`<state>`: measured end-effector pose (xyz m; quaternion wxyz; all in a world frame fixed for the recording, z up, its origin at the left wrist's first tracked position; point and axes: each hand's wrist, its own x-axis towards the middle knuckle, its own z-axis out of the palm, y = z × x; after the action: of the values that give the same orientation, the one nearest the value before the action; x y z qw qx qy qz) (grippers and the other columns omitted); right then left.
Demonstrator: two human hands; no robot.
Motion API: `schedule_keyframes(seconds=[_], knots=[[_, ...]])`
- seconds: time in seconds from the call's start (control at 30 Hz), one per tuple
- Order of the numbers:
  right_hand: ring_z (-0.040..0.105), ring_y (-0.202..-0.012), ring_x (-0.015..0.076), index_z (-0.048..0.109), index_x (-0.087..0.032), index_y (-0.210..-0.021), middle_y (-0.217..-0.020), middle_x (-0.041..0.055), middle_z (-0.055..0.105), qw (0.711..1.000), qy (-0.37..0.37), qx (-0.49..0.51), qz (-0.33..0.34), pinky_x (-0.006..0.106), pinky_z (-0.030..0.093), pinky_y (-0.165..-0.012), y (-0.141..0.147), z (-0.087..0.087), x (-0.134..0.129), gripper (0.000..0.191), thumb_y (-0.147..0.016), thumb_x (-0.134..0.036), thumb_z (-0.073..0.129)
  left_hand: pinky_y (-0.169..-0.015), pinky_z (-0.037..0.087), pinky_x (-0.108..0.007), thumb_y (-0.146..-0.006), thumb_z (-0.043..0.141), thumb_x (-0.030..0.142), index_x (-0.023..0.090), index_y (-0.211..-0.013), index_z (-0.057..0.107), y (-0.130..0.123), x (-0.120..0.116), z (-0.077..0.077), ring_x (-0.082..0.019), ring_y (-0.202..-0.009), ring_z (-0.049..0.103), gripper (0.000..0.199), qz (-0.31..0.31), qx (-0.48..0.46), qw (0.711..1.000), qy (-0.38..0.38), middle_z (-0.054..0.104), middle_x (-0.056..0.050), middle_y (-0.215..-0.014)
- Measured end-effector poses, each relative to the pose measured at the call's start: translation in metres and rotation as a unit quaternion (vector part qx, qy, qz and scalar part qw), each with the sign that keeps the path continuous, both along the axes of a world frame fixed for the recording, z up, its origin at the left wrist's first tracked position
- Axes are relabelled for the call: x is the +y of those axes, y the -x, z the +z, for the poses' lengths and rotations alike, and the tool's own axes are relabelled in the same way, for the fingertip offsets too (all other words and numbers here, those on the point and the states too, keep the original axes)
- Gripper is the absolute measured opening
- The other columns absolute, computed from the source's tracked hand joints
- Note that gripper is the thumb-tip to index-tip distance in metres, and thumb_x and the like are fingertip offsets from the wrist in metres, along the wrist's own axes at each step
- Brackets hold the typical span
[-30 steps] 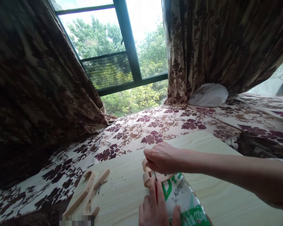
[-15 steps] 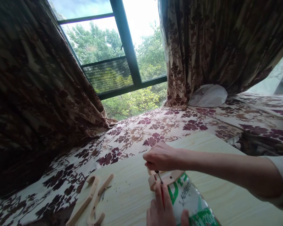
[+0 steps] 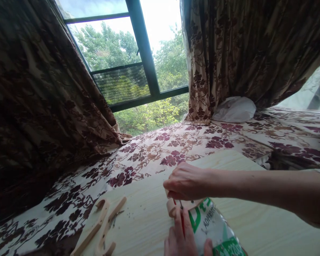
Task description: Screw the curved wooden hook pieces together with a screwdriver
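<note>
My right hand (image 3: 185,182) is closed in a fist, and a thin metal shaft (image 3: 181,205) shows beneath it; the handle is hidden inside the fist. Just below, my left hand (image 3: 180,234) has its fingers pressed together around a slim red item (image 3: 183,229), whose kind I cannot make out. Its fingertips touch the lower end of the shaft, beside a curved light wooden piece (image 3: 171,208) with dark holes. That wooden piece lies at the top of a white and green printed plastic bag (image 3: 216,229), and my left thumb rests on the bag.
A pale wood-grain board (image 3: 141,220) lies under everything. On its left are two curved wooden pieces (image 3: 96,227) with a few metal screws (image 3: 114,219) and small crumbs. Behind are a floral cloth (image 3: 173,142), a white plastic bag (image 3: 234,108), curtains (image 3: 202,71) and a window (image 3: 152,71).
My right fist has come down slightly toward my left fingertips, so less of the metal shaft shows. My left hand has stayed almost in place.
</note>
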<state>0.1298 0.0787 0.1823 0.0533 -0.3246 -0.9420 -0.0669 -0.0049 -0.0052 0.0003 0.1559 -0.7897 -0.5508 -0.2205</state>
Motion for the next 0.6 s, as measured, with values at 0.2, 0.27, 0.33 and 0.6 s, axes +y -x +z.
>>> schedule_keyframes(seconds=[0.2,0.27,0.33,0.6], knots=[[0.058,-0.052,0.0169,0.063,-0.013,-0.077,-0.062,0.0091,0.067,0.997,0.001,0.007,-0.071,0.027,0.020,-0.045,0.000,0.004,-0.005,0.021,-0.085,-0.029,0.052,-0.060,0.052,-0.034,-0.070,0.058,0.031,0.019,-0.135,0.045,0.000,-0.002,0.001,-0.025,-0.089,0.064,0.067,0.004,-0.009,1.000,0.010,0.044,-0.009,-0.140],[0.058,-0.055,0.0160,0.063,-0.015,-0.084,-0.065,0.0064,0.067,0.999,0.015,0.003,-0.030,0.026,0.020,-0.045,-0.002,0.009,-0.009,0.016,-0.082,-0.030,0.056,-0.061,0.052,-0.033,-0.070,0.058,0.031,0.019,-0.136,0.044,0.000,-0.003,0.001,-0.025,-0.091,0.064,0.068,0.004,-0.009,1.000,0.011,0.044,-0.008,-0.141],[0.058,-0.057,0.0143,0.062,-0.017,-0.086,-0.069,0.0048,0.068,0.999,0.030,-0.008,0.022,0.026,0.020,-0.046,-0.004,0.011,-0.013,0.013,-0.081,-0.026,0.056,-0.061,0.052,-0.033,-0.071,0.058,0.030,0.019,-0.137,0.043,0.000,-0.003,0.002,-0.025,-0.091,0.064,0.069,0.008,0.000,1.000,0.010,0.046,-0.009,-0.140],[0.055,-0.055,0.0136,0.063,-0.017,-0.085,-0.067,0.0055,0.068,0.998,0.038,-0.002,-0.051,0.027,0.021,-0.046,-0.001,0.001,-0.011,0.020,-0.086,-0.029,0.048,-0.064,0.052,-0.033,-0.076,0.052,0.031,0.017,-0.139,0.038,0.000,-0.003,0.004,-0.023,-0.093,0.064,0.066,0.006,0.024,1.000,0.008,0.043,-0.009,-0.142]])
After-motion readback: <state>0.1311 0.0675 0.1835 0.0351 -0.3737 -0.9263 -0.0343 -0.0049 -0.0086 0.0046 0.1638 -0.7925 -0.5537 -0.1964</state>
